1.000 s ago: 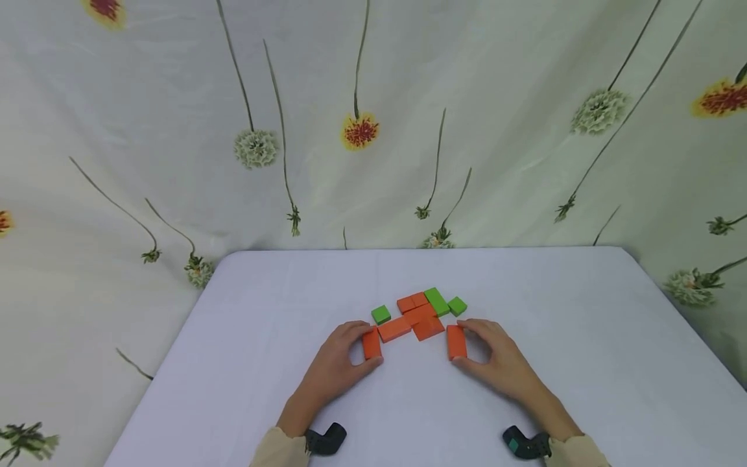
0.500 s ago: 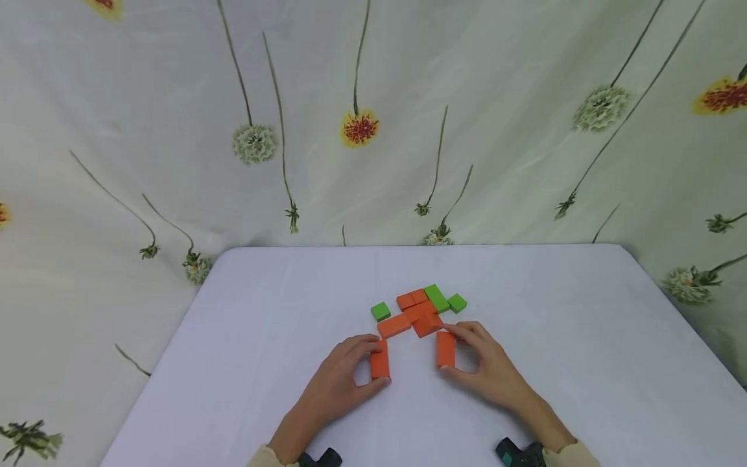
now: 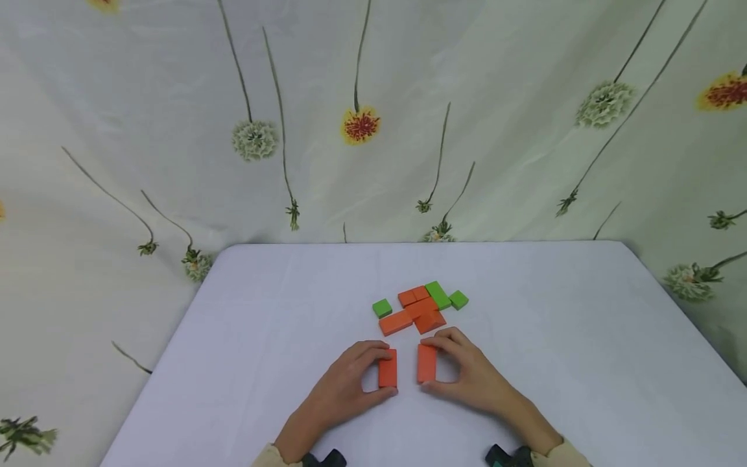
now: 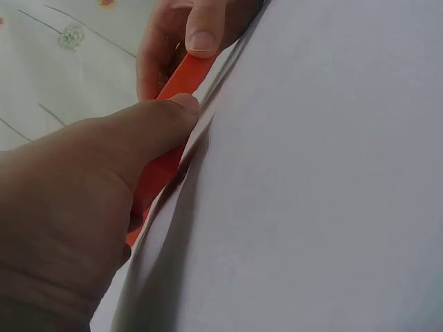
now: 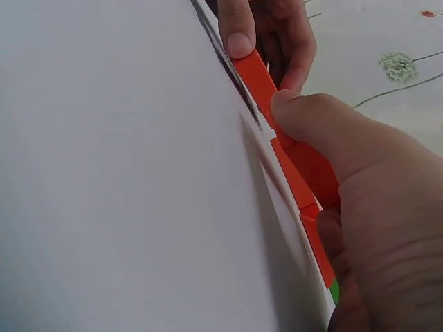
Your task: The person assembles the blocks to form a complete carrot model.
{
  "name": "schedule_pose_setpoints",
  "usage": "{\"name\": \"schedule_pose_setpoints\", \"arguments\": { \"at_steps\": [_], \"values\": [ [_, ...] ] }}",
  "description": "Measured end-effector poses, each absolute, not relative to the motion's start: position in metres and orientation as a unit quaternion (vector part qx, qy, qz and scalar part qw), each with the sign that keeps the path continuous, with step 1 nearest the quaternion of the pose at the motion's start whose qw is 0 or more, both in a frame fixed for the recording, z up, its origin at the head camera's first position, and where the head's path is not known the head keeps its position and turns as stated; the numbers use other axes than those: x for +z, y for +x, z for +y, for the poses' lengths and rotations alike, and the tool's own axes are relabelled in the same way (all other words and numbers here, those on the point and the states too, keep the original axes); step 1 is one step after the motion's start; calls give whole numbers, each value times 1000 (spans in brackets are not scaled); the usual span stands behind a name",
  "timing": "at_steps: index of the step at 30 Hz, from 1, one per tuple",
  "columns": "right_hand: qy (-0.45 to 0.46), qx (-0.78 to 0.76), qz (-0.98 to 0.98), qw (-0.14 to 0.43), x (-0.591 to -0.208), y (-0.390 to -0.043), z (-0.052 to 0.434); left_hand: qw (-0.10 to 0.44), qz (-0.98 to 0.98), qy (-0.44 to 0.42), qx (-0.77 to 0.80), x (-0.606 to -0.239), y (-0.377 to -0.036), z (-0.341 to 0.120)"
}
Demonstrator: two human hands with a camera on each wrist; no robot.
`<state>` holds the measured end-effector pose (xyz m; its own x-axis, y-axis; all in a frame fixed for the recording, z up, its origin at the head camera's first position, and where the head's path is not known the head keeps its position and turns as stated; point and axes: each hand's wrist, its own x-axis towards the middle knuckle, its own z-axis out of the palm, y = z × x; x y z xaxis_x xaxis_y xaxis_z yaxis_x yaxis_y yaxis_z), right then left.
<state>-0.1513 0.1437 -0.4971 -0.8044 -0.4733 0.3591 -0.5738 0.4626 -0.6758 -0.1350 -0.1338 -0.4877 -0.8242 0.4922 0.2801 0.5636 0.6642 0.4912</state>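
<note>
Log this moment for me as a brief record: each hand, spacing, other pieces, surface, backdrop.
Left hand: grips one orange block between thumb and fingers
Right hand: grips another orange block likewise
Spacing: held blocks apart
Beyond hands: orange pieces, green pieces
Surface: white table
Backdrop: flower-print cloth

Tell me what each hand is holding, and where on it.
Left hand: one orange block, pinched at its near and far ends. Right hand: another orange block, pinched at both ends too.
</note>
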Motion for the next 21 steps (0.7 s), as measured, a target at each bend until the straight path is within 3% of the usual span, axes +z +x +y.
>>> {"name": "schedule_pose_setpoints", "arguments": {
  "at_steps": [21],
  "values": [
    [313,387,-867,-6,-493,-148,132,51,-910,-297,-284,-491,-136,-131]
  ]
}}
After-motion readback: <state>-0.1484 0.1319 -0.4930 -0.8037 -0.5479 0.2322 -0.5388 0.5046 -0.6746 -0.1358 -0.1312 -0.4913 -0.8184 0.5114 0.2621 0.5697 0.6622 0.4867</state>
